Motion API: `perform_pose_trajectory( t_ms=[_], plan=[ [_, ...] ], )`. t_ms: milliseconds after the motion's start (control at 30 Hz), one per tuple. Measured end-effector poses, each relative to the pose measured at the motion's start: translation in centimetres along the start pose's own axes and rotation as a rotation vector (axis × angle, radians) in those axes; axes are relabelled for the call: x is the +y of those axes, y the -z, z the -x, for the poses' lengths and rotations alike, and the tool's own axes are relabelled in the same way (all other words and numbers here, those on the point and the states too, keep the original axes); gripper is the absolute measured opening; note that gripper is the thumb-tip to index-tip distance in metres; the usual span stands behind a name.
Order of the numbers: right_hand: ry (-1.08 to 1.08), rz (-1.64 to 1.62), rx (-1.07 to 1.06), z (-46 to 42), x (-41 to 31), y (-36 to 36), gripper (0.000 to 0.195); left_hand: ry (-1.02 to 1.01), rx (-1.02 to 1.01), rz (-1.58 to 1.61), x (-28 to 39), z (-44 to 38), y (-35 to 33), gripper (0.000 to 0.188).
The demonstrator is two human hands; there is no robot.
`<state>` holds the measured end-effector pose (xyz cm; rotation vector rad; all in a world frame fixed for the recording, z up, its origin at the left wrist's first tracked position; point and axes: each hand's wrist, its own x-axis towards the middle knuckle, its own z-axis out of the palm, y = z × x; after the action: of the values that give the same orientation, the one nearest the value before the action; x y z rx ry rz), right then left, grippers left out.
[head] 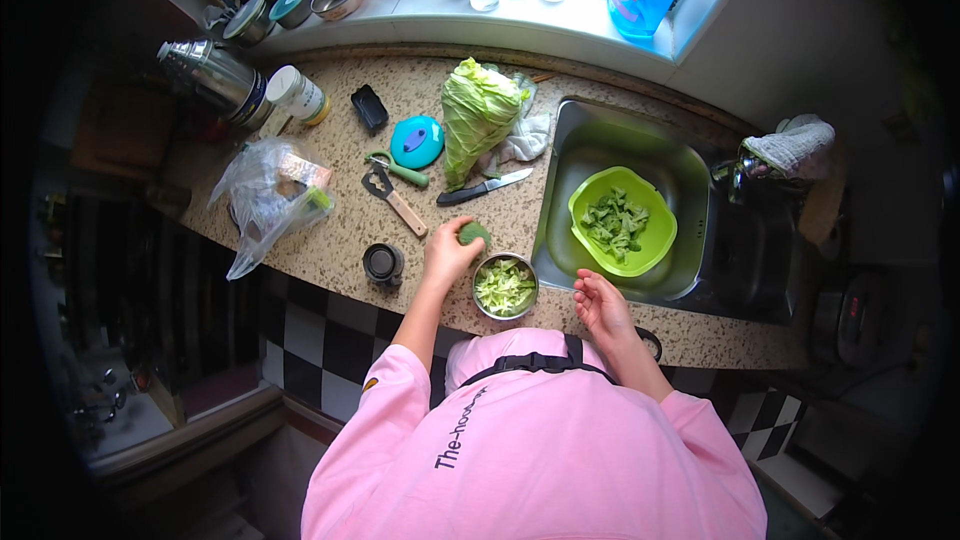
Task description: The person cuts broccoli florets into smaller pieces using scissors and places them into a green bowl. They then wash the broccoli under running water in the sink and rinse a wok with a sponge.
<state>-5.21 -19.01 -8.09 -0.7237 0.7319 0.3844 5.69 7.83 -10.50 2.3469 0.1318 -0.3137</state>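
My left hand [448, 251] grips a small round green thing [473, 233], perhaps a scouring pad, just above the counter. Right below it stands a round metal bowl [538, 292] with cut pale green leaves [505, 286] in it. My right hand [602, 307] is empty, its fingers slightly curled, over the counter at the sink's front edge. In the sink [555, 187] sits a bright green plastic basin [664, 229] holding torn green leaves [615, 223]. A knife with a black handle [484, 188] lies below a leafy cabbage [480, 116].
Left of the knife lie a green peeler [405, 171], a wooden-handled slicer [401, 208], a turquoise lid-like thing [417, 142] and a black tray [369, 106]. A dark jar [383, 265] stands near the front edge, a plastic bag [259, 191] farther left. The faucet [739, 169] is at the sink's right.
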Motion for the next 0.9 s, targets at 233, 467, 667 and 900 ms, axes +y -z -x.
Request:
perform_pose_trajectory(
  t_ms=[233,467,667,900],
  plan=[
    [0.251,0.517,-0.057,1.2,-0.2,-1.4,0.021,0.257,-0.288,1.418,2.2,2.9,3.0,0.047],
    [0.473,0.978,-0.233,1.5,0.9,-5.9,0.034,0.235,-0.414,1.47,5.3,7.0,1.0,0.046],
    [0.513,1.037,-0.241,2.9,0.0,-7.7,0.036,0.196,-0.479,1.408,6.1,8.1,1.1,0.049],
    [0.655,1.151,-0.295,3.4,-0.5,-6.8,0.039,0.032,-0.314,1.021,7.7,8.9,-0.3,0.039]
  ],
)
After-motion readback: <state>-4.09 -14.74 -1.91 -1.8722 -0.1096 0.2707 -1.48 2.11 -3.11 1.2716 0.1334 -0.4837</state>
